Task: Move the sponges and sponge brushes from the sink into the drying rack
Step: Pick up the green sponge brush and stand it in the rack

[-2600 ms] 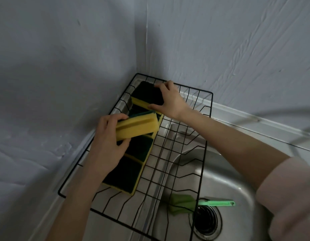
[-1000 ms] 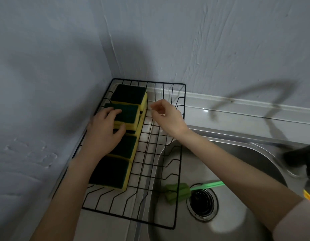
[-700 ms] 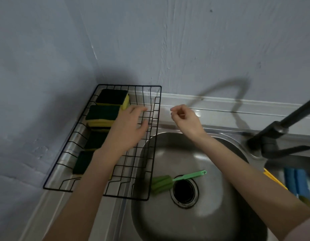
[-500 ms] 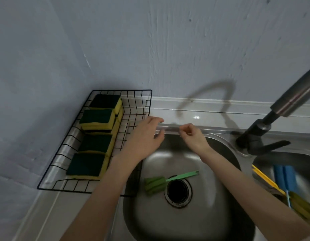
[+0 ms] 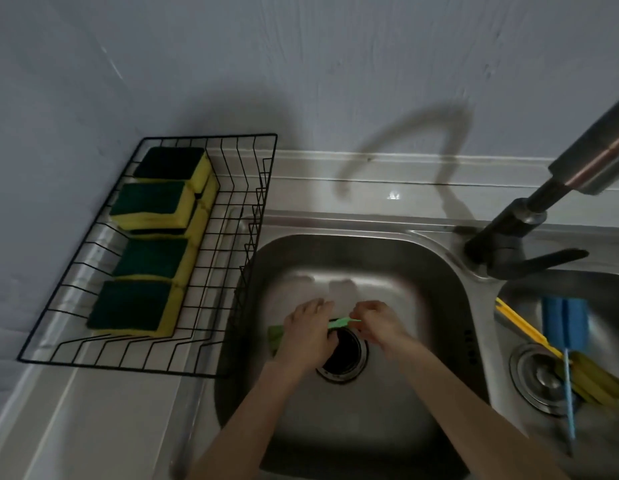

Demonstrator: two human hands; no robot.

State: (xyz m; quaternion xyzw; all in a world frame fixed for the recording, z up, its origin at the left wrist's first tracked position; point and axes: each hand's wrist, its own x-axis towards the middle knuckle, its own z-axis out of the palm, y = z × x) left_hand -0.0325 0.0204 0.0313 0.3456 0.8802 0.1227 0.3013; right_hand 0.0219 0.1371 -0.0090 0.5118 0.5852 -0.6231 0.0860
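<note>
both hands down in the left basin of the sink (image 5: 422,282), just above the drain (image 5: 342,355). left hand (image 5: 310,332) laid over the green sponge brush (image 5: 275,336) where head meets handle, fingers bent across it, though whether actually gripping cannot be told from this angle. right hand (image 5: 379,323) curled at the free tip of the pale green handle, apparently pinching it. hands close together but not touching, one at each end of the brush, probably to lift the long tool level and keep the wet head from swinging. brush not yet raised, lying on the basin floor beside the drain. drying rack (image 5: 232,258) on the counter just left of the basin, with yellow-and-green sponges (image 5: 152,265) lined along its far-left side, scouring face up, one stacked on another near the back; open wire space beside them, suited to a long brush. blue sponge brush (image 5: 564,327) and yellow sponge brush (image 5: 530,332) waiting in the right basin. tap (image 5: 523,223) between the basins.
</note>
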